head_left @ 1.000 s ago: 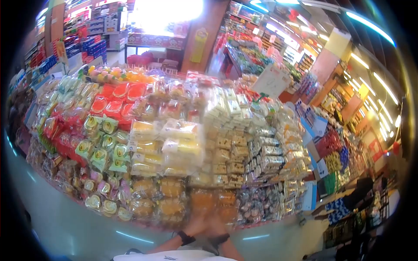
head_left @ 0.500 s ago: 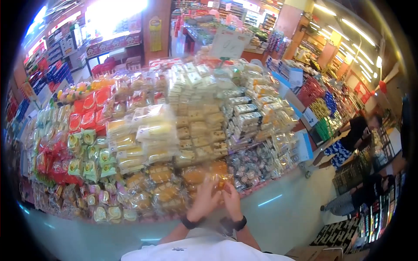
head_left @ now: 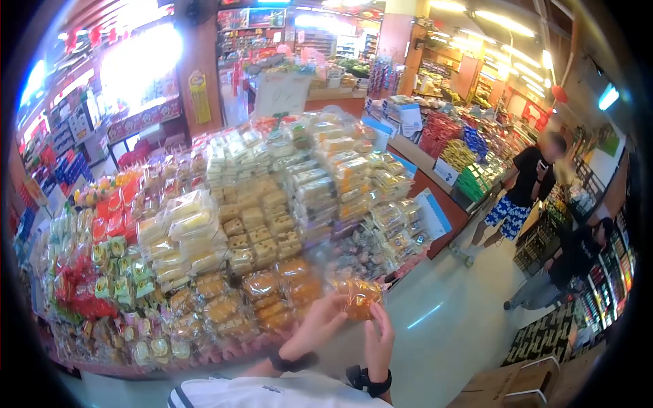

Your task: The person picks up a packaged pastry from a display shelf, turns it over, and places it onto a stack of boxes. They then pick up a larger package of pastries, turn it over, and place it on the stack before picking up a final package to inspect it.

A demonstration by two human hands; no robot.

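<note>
A brown bread roll in a clear, shiny wrapper (head_left: 360,298) is held up just beyond the display's front edge. My left hand (head_left: 321,325) grips its left side with bent fingers. My right hand (head_left: 379,340) pinches it from the lower right. Close to my left hand lie more wrapped brown rolls (head_left: 296,279), stacked in rows. Behind them are pale wrapped cakes (head_left: 262,234) with dark specks. Dark bands circle both wrists.
Packaged snacks cover the display table, including green-labelled packs (head_left: 119,265) and red packs (head_left: 112,214). A white sign (head_left: 282,94) stands at the back. Two people (head_left: 527,180) are to the right, near crates (head_left: 541,336). A cardboard box (head_left: 517,381) sits at lower right.
The wrapped roll has risen off the display's front in both my hands and moved right. My view has turned to the right, so the display appears further left.
</note>
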